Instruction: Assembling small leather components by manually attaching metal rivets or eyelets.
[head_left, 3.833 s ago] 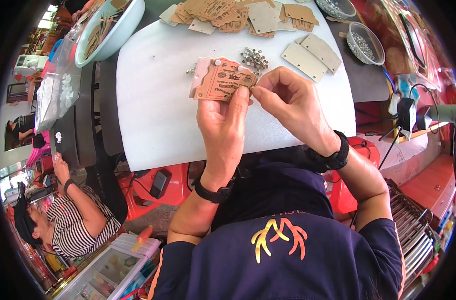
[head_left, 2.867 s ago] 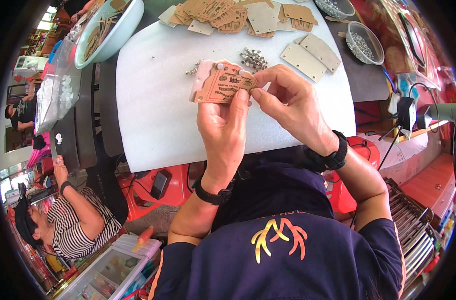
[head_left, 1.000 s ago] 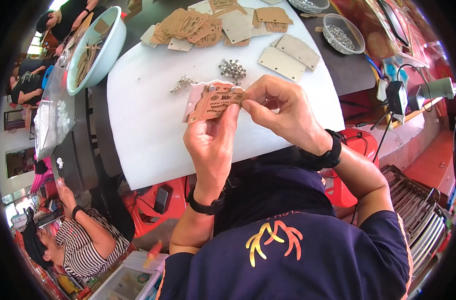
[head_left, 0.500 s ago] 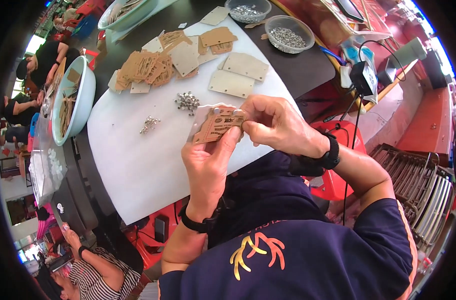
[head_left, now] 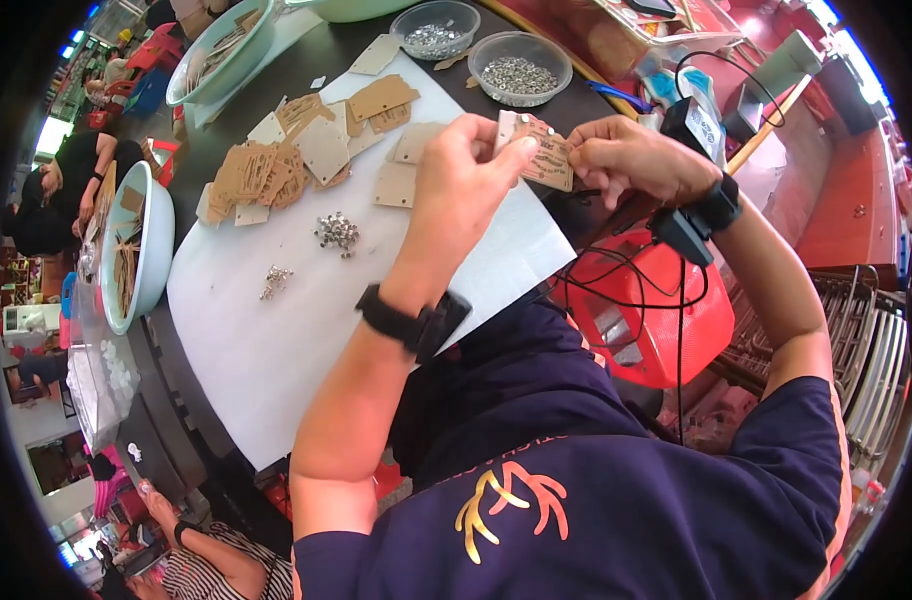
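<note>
Tan printed card [head_left: 550, 160] held nr R edge of white sheet [head_left: 296, 370]: L hand [head_left: 466, 185] pinching its left end, R hand [head_left: 648, 160] at its right (can't tell if gripping). Beyond: metal studs [head_left: 337, 234], card pile [head_left: 261, 178], clear bowl [head_left: 522, 99].

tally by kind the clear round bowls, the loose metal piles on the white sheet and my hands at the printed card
Clear round bowls: 2
Loose metal piles on the white sheet: 2
Hands at the printed card (left hand, right hand): 2
Total: 6
</note>
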### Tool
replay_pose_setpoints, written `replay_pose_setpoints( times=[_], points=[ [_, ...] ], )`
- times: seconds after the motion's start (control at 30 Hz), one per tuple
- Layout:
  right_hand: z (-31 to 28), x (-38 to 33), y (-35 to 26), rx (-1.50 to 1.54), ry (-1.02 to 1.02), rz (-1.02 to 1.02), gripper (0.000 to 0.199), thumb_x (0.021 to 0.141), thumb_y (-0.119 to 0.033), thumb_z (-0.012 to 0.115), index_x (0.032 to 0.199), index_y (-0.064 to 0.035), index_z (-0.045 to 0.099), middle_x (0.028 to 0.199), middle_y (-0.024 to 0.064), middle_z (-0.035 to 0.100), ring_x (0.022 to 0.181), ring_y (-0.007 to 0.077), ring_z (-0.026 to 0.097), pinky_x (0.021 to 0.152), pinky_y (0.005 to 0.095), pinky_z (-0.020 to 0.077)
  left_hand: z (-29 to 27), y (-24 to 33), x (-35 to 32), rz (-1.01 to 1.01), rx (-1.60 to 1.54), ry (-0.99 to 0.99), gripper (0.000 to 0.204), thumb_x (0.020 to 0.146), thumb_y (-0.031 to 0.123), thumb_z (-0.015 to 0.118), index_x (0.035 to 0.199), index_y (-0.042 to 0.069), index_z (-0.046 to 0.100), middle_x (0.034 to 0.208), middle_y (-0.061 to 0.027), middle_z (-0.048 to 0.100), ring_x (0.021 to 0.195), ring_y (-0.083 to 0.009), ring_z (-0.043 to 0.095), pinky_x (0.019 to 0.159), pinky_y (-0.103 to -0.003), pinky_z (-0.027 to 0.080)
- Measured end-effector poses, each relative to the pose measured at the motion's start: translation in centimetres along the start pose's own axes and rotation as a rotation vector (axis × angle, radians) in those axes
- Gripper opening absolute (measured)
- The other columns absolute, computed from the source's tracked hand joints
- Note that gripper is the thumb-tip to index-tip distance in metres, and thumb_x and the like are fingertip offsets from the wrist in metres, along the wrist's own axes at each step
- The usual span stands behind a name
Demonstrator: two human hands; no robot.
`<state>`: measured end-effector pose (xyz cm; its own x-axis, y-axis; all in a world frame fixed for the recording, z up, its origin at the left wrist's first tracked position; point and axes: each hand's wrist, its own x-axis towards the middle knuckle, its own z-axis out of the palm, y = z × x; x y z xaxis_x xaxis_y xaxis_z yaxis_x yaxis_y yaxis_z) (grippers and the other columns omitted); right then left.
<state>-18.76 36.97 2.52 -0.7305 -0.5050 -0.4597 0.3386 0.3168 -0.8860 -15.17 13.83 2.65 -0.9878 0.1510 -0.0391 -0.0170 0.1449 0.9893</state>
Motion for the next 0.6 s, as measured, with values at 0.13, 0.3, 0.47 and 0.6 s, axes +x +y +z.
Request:
replay_pose_setpoints(
  times=[0.13,0.3,0.47,0.6],
  points=[
    [-3.2,2.1,-0.2,0.003,-0.072,0.101,0.023,0.090,-0.020,0.065,0.097,0.0016,0.066,0.074,-0.0007,0.058,0.063,0.0038,0.057,0.050,0.0187,0.0524,0.4,-1.4,3.9,0.101,0.416,-0.015,0.029,0.082,0.026,0.071,0.080,-0.003,0.066,0.066,-0.0088,0.066,0.063,-0.0135,0.065,0.058,-0.030,0.050],
    [-2.3,2.0,-1.9,-0.113,0.025,0.205,0.024,0.090,-0.018,0.067,0.099,0.0045,0.065,0.070,0.0002,0.057,0.056,0.0060,0.056,0.051,0.0200,0.0550,-0.3,-1.2,5.4,-0.112,0.362,-0.215,0.031,0.082,0.030,0.075,0.078,0.002,0.064,0.067,-0.0030,0.062,0.051,-0.0087,0.057,0.048,-0.024,0.040],
    [-1.6,2.4,-2.7,-0.193,0.036,0.260,0.027,0.088,-0.013,0.065,0.104,0.0091,0.066,0.084,0.0073,0.065,0.071,0.0131,0.064,0.066,0.0293,0.0607,-0.5,-1.1,6.3,-0.168,0.436,-0.272,0.030,0.082,0.027,0.073,0.079,0.000,0.062,0.068,-0.0045,0.062,0.052,-0.0099,0.059,0.049,-0.024,0.041],
    [-1.3,2.6,-3.4,-0.252,0.048,0.305,0.024,0.091,-0.015,0.065,0.098,0.0077,0.064,0.079,0.0090,0.064,0.066,0.0165,0.067,0.063,0.0314,0.0618,-0.3,-0.5,6.1,-0.168,0.396,-0.309,0.030,0.083,0.026,0.072,0.077,-0.001,0.059,0.067,-0.0061,0.062,0.053,-0.0122,0.062,0.047,-0.025,0.043]
  ],
)
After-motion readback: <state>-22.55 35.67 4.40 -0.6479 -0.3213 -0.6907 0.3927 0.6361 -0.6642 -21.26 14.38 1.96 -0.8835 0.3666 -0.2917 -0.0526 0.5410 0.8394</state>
